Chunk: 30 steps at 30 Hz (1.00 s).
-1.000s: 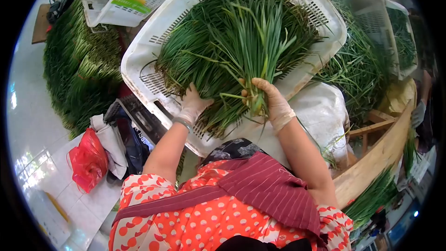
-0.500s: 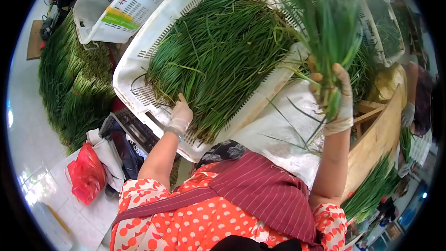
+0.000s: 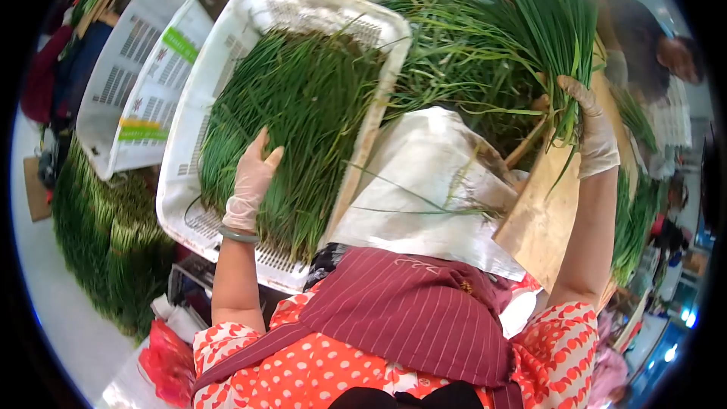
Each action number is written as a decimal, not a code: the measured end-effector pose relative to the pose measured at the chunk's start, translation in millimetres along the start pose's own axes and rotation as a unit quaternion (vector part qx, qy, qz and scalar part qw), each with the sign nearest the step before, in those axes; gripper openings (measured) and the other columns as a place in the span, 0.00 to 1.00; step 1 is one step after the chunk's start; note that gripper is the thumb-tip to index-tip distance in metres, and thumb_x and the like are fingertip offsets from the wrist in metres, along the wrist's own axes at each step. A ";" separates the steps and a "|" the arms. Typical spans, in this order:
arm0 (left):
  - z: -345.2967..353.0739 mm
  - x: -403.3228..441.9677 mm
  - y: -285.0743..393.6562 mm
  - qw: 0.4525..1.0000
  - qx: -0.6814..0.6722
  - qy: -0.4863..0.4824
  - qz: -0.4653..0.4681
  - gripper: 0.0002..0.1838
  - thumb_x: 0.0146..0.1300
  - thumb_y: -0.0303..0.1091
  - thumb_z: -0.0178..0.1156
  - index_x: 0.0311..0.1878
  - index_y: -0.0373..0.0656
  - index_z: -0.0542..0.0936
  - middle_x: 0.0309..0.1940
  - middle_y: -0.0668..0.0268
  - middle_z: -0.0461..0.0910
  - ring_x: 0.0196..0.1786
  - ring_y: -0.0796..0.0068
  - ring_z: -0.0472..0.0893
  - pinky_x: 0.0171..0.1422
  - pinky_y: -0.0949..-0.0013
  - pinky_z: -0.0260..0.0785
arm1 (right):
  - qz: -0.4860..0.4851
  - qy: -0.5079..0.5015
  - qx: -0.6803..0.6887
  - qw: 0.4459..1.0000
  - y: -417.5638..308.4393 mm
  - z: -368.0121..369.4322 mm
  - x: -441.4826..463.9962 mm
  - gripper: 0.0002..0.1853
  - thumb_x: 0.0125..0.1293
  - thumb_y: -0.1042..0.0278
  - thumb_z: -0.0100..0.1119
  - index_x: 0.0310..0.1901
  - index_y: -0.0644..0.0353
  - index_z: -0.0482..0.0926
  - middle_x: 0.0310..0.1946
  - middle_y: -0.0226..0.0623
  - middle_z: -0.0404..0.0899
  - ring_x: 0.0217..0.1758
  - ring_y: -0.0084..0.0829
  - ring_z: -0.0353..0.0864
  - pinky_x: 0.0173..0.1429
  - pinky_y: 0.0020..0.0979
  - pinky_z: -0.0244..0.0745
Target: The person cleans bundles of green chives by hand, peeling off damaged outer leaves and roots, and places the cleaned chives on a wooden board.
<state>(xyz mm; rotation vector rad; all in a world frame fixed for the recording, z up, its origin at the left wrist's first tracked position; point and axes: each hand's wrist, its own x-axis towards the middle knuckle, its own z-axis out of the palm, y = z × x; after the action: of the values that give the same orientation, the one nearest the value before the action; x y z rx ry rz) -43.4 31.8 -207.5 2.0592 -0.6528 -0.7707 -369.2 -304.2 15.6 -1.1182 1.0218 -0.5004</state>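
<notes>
Green stalk bundle [image 3: 560, 26], slender and blade-like, is fanning upward to the right of the white perforated crate [image 3: 189, 132]. The right hand [image 3: 591, 117], in a thin wrinkled glove, is gripping the bundle around its gathered base. The similarly gloved left hand [image 3: 254, 173] is extending over the crate's long, matted leaves [image 3: 310, 98], thumb and fingers parted; contact is not discernible. Creased white sheeting [image 3: 424, 174] is lying just right of the crate, with a pale wooden board [image 3: 538, 208] sitting beyond.

The top edge crops the held bunch [image 3: 562, 26].
</notes>
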 end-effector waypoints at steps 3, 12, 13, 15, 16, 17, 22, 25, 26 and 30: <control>49.9 -3.2 142.7 0.960 -0.217 -0.152 0.089 0.29 0.63 0.34 0.57 0.65 0.38 0.61 0.59 0.55 0.69 0.58 0.68 0.71 0.63 0.69 0.62 | -0.126 0.040 -0.145 0.981 -10.2 -41.0 -19.0 0.17 0.55 0.67 0.65 0.45 0.63 0.75 0.28 0.30 0.78 0.23 0.18 0.74 0.24 0.19 0.68; 293.9 -73.4 306.1 0.711 -0.393 -0.580 -0.053 0.43 0.54 0.42 0.66 0.66 0.33 0.54 0.66 0.54 0.58 0.64 0.66 0.64 0.71 0.62 0.49 | -0.047 0.340 -0.555 0.758 48.2 -102.4 -109.2 0.40 0.43 0.65 0.68 0.60 0.62 0.62 0.33 0.54 0.79 0.40 0.50 0.79 0.44 0.39 0.74; 303.8 -77.4 316.3 0.705 -0.384 -0.594 -0.048 0.43 0.54 0.42 0.66 0.66 0.33 0.54 0.66 0.54 0.58 0.64 0.66 0.64 0.71 0.62 0.49 | -0.066 0.340 -0.618 0.706 69.6 -108.8 -117.2 0.45 0.43 0.64 0.68 0.63 0.61 0.56 0.36 0.56 0.78 0.39 0.51 0.79 0.44 0.41 0.74; 320.6 -86.4 331.6 0.727 -0.435 -0.481 -0.226 0.36 0.53 0.40 0.67 0.62 0.39 0.62 0.61 0.58 0.65 0.59 0.65 0.69 0.68 0.60 0.55 | 0.033 0.308 -0.640 0.704 111.6 -125.2 -119.2 0.52 0.42 0.61 0.68 0.68 0.60 0.47 0.41 0.59 0.76 0.42 0.51 0.78 0.45 0.43 0.73; 344.7 -78.7 319.3 0.711 -0.465 -0.476 -0.228 0.30 0.53 0.37 0.67 0.58 0.43 0.67 0.55 0.61 0.71 0.55 0.63 0.72 0.65 0.58 0.60 | 0.143 0.272 -0.586 0.750 122.0 -129.2 -121.1 0.55 0.42 0.59 0.69 0.69 0.59 0.44 0.43 0.60 0.75 0.44 0.51 0.78 0.47 0.43 0.73; 345.1 -86.2 323.7 0.712 -0.495 -0.460 -0.189 0.28 0.54 0.36 0.66 0.57 0.43 0.68 0.52 0.61 0.73 0.55 0.63 0.73 0.64 0.57 0.61 | 0.151 0.258 -0.565 0.769 118.4 -126.4 -129.8 0.56 0.40 0.54 0.71 0.69 0.59 0.47 0.48 0.62 0.72 0.52 0.50 0.74 0.53 0.41 0.70; 356.3 -77.3 325.9 0.654 -0.516 -0.496 -0.244 0.20 0.61 0.34 0.58 0.55 0.39 0.68 0.51 0.59 0.73 0.53 0.62 0.73 0.61 0.54 0.65 | -0.073 0.216 -0.382 0.896 70.2 -183.6 -151.1 0.52 0.43 0.44 0.70 0.67 0.60 0.54 0.60 0.55 0.64 0.58 0.44 0.71 0.62 0.36 0.63; 359.9 -67.2 318.0 0.745 -0.449 -0.424 -0.252 0.27 0.60 0.42 0.58 0.59 0.39 0.63 0.53 0.58 0.68 0.55 0.58 0.70 0.62 0.53 0.63 | -0.015 0.279 -0.365 0.888 74.2 -228.9 -107.5 0.49 0.48 0.44 0.67 0.67 0.59 0.55 0.57 0.52 0.69 0.57 0.40 0.72 0.60 0.35 0.65; 358.4 -69.3 320.3 0.748 -0.445 -0.425 -0.249 0.27 0.60 0.42 0.58 0.59 0.39 0.63 0.53 0.58 0.68 0.55 0.58 0.70 0.62 0.53 0.63 | 0.035 0.208 -0.289 0.934 75.6 -236.1 -88.1 0.46 0.50 0.44 0.66 0.65 0.60 0.58 0.54 0.50 0.72 0.55 0.39 0.73 0.58 0.34 0.66; 358.2 -67.6 329.8 0.756 -0.424 -0.431 -0.249 0.28 0.58 0.47 0.61 0.56 0.41 0.66 0.50 0.57 0.70 0.53 0.56 0.71 0.61 0.51 0.63 | 0.010 0.042 -0.263 0.964 89.2 -196.9 -43.5 0.34 0.51 0.44 0.65 0.53 0.63 0.74 0.45 0.45 0.78 0.45 0.34 0.78 0.52 0.31 0.70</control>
<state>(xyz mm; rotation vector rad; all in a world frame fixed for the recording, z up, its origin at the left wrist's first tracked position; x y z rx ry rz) -402.2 -280.5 -83.2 0.9240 -0.0979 -1.9536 -573.6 -332.6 -62.2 -1.5631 1.2801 -0.2635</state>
